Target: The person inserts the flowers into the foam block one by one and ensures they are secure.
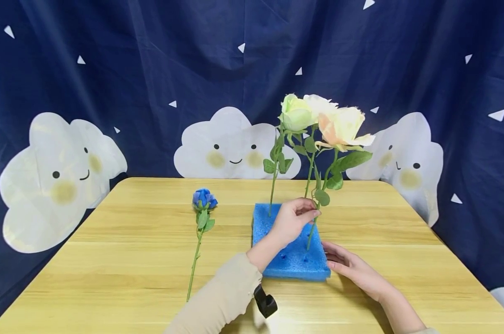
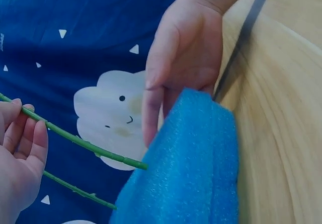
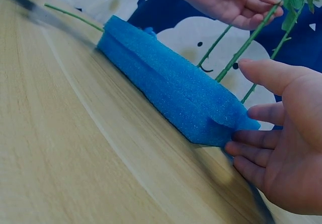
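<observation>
My left hand [image 1: 292, 221] pinches the green stem [image 2: 95, 148] of a cream and peach rose [image 1: 341, 127] between thumb and fingers. The lower end of that stem is right at the top of a blue foam block [image 1: 293, 269]. Along the block's right side rests my right hand [image 3: 297, 138], its fingers fairly straight and the fingertips at the foam's edge. A pale green rose [image 1: 295, 113] stands upright in the back left of the foam. Behind the peach bloom is a white rose [image 1: 318, 104], also upright, its stem base hidden by my left hand.
A blue rose [image 1: 204, 199] lies on the wooden table [image 1: 130, 260] left of the foam. Small holes [image 1: 283, 256] show in the foam's top near its front. A dark blue curtain [image 1: 218, 51] with clouds hangs behind the table.
</observation>
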A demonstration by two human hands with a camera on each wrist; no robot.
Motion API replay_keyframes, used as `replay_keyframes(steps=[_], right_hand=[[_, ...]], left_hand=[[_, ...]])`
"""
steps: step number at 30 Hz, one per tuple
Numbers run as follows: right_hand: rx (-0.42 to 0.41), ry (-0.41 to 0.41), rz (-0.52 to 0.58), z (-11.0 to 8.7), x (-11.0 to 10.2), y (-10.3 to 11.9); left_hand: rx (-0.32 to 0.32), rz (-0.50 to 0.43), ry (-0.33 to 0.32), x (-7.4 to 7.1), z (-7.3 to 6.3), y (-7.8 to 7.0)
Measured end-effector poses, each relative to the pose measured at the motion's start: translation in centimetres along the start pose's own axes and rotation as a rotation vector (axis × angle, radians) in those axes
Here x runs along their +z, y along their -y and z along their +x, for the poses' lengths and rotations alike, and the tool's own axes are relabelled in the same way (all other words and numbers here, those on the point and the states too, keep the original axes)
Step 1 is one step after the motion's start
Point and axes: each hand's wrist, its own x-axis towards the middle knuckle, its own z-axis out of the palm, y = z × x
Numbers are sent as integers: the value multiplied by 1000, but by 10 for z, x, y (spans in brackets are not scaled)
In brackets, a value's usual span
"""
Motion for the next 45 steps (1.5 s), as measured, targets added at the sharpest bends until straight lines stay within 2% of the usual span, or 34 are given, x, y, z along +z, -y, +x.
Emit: replay_keyframes(steps=[3,6,13,16,23,28,35,41,45], right_hand=[[5,-3,-1,0,1,0],[18,-15,-12,0,1,1],[15,-23,-17,0,1,1],[12,-21,-15,1,1,0],[13,-28,-25,1,1,1],[19,-32,-28,1,2,3],[-13,-12,9,-1,1,3],[-36,9,62,-1,1,3],[-18,18,69,-1,1,3]], left_hand=[[-7,7,-4,-1,1,2],[16,31,-3,-2,1,0],[55,102,1,-4,-8,-23],[51,128,9,-4,-10,-22],[46,120,28,-7,-13,-20],[9,151,28,-8,-14,-20],[1,177,43,-8,-3,19],[-10,197,55,-6,-4,21],[-28,217,51,-5,-6,19]])
